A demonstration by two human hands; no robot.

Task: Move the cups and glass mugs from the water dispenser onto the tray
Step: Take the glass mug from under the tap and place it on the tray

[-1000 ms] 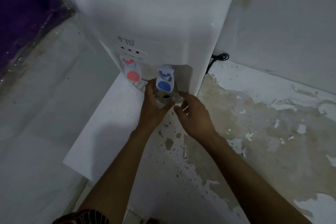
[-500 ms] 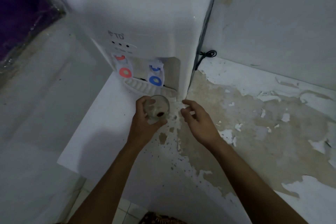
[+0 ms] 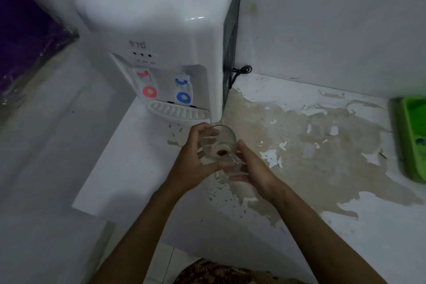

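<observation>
A: What is taking up most of the view?

B: A white counter with its coating peeling away in wide patches is filling the frame, and a white water dispenser is standing on it against the wall, its red tap and blue tap hanging over the drip grille.

A: And off to the side?

B: A green tray is lying at the far right edge, well apart from the dispenser and partly cut off by the frame.

A: Where is the glass mug sitting?

B: The glass mug is being held up just in front of the grille, tilted, with a small brown spot showing at its bottom.

A: How are the hands gripping it?

B: The left hand is curling its fingers around the mug's left side, thumb up near the rim. The right hand is cupping the lower right side, fingers pressed together beneath the glass.
</observation>
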